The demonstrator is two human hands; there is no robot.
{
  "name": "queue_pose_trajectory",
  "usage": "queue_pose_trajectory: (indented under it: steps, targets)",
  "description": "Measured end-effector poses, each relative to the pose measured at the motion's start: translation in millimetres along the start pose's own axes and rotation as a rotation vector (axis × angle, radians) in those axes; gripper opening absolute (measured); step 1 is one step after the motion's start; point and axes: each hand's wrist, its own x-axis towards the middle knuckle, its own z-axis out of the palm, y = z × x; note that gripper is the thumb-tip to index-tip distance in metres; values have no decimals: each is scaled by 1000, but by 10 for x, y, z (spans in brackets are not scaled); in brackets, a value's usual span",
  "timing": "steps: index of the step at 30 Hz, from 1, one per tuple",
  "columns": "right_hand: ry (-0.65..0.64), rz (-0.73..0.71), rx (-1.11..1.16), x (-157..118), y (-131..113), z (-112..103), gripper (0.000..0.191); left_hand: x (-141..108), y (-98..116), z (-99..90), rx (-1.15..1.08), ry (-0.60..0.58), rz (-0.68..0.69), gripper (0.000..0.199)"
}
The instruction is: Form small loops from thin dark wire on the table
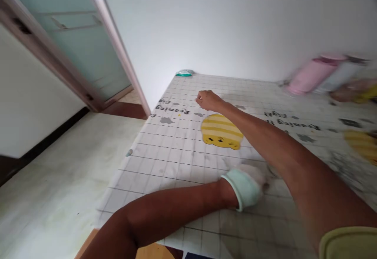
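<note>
My left hand (253, 178) is low over the tablecloth (165, 149), covered by a whitish glove with a mint-green cuff (243, 188). The glove is smeared by motion, so its fingers cannot be made out. Farther up the table, my right hand (208, 99) is closed with the fingers curled, close to the cloth beyond a printed yellow-striped bear (220, 131). Whatever lies in those fingers, if anything, is hidden or too small to name. My right forearm crosses over part of the bear print.
At the far left corner lies a small white and green packet (184, 72). A pink bottle (316, 74) and a pale one (338, 74) are at the back right. A small clip-like piece (129, 153) sits on the left edge. Beyond is a glass-panelled door (79, 43).
</note>
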Motion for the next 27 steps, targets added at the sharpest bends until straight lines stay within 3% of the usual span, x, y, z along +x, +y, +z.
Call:
queue_pose_trajectory:
  steps: [3, 7, 10, 13, 17, 20, 27]
  targets:
    - [66, -72, -88, -667, 492, -566, 25, -41, 67, -93, 53, -46, -99, 31]
    - [182, 67, -169, -1786, 1274, -1237, 25, -77, 110, -146, 69, -8, -166, 31]
    - [225, 256, -68, -2560, 1802, -1458, 19, -103, 137, -127, 69, 58, -174, 31]
    - [181, 386, 20, -3025, 2184, -1428, 16, -122, 167, -104, 80, 92, -196, 28]
    - [105, 317, -125, -3078, 2387, -1198, 14, -131, 213, -87, 118, 142, -259, 29]
    - [-24, 241, -268, -2854, 2402, -987, 13, -139, 240, -79, 155, 152, -264, 30]
    - [-113, 260, -265, -2423, 2483, -593, 5, -142, 199, -21, 265, 206, -273, 30]
